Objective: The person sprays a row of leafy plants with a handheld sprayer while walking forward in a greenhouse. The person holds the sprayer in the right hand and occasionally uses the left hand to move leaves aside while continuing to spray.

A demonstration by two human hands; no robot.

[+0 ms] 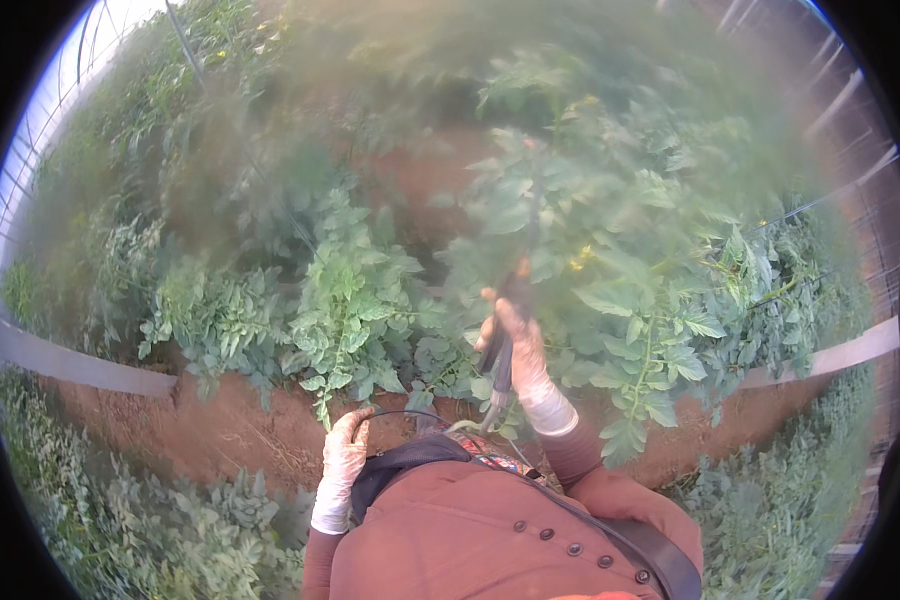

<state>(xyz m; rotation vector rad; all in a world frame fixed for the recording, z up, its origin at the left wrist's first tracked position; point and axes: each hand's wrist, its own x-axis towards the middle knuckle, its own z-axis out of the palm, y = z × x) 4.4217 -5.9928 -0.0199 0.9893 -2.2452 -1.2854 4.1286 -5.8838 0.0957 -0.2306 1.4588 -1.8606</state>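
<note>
My right hand, in a thin translucent glove, grips the dark handle of a sprayer wand. The wand points away from me into tomato plants, and its far end is blurred among the leaves. A pale curved fitting shows below the handle. My left hand, gloved alike, is low by my waist, its fingers closed around a thin black hose. A dark bag lies against my front beside that hand. Leafy tomato shoots stand just beyond it.
Bare reddish soil forms a path between plant rows, with more foliage behind me at left. Pale strips run along the row on both sides. Support strings cross the plants. A black strap hangs over my jacket.
</note>
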